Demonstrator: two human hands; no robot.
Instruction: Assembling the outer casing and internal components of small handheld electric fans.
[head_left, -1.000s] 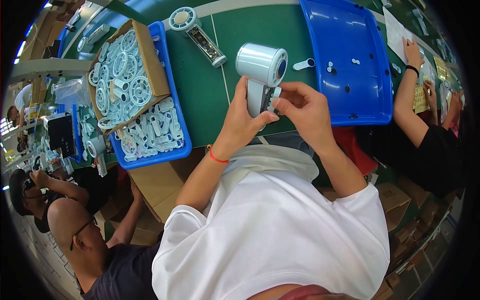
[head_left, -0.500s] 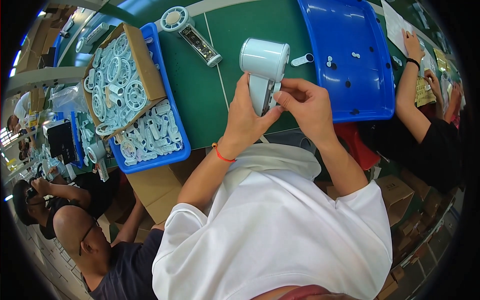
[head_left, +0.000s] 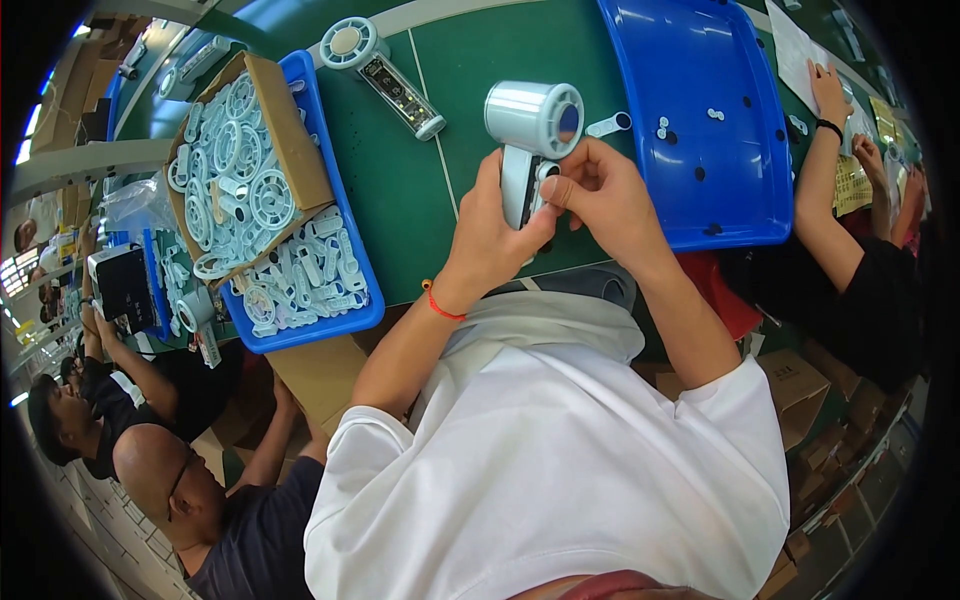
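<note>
A light-blue handheld fan (head_left: pixel 535 115) stands upright before me, its round head at the top and turned a little to the right. My left hand (head_left: pixel 487 225) is closed around its handle (head_left: pixel 516 188). At the handle's right side, where an open face shows dark inner parts, my right hand (head_left: pixel 610 195) pinches a small light-blue cover piece (head_left: pixel 547 171) with a dark oval; the fingers hide most of it. Another fan (head_left: pixel 385 75) lies farther left, its handle open and a circuit board showing. A loose cover piece (head_left: pixel 608 124) lies beside the blue tray's left edge.
On the right, a blue tray (head_left: pixel 700 225) holds small white pieces and black discs. A blue bin (head_left: pixel 312 335) at left carries loose light-blue parts and a cardboard box (head_left: pixel 290 125) of ring parts. Co-workers sit on both sides; one person's arm (head_left: pixel 830 215) reaches in at right.
The fan has turned so that its round front grille shows more. My right hand has shifted slightly left and up along the handle, and the small cover piece is more visible.
</note>
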